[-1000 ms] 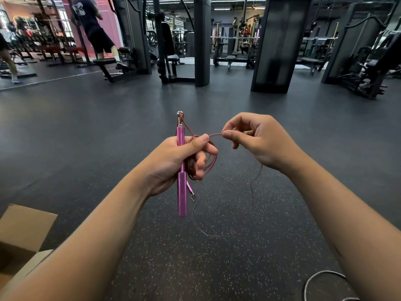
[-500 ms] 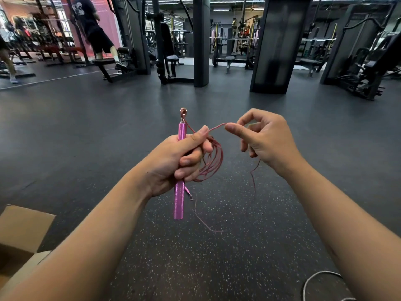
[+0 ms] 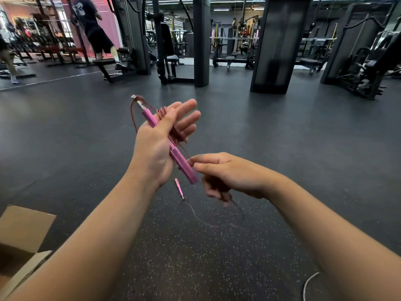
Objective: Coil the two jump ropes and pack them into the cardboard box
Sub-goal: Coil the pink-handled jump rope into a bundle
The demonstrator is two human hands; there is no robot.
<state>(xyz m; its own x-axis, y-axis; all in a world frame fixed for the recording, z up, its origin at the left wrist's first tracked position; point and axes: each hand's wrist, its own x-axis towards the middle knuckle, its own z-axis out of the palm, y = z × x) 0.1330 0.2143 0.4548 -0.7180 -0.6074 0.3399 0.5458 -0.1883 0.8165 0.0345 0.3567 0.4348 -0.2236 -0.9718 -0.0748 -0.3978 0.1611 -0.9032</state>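
Note:
My left hand [image 3: 160, 144] holds a pink jump-rope handle [image 3: 180, 161] tilted, metal tip up-left, thumb pressed on it and fingers stretched out. Several loops of thin dark-red rope [image 3: 173, 129] are wound around the handle and my fingers. My right hand [image 3: 223, 174] sits just below the handle's lower end and pinches the red rope, which trails blurred down toward the floor. The second pink handle [image 3: 179, 188] hangs small beneath. An open cardboard box [image 3: 23, 233] stands at the bottom left. A piece of white rope [image 3: 308, 283] lies at the bottom right.
Dark speckled rubber gym floor [image 3: 195, 257] spreads all around. Black pillars [image 3: 275, 44] and weight machines [image 3: 364, 66] stand at the back. A person [image 3: 93, 29] exercises on a machine at the far left.
My left hand turned the handle from upright to tilted and spread its fingers. My right hand dropped from the upper right to below the handle, carrying the rope around.

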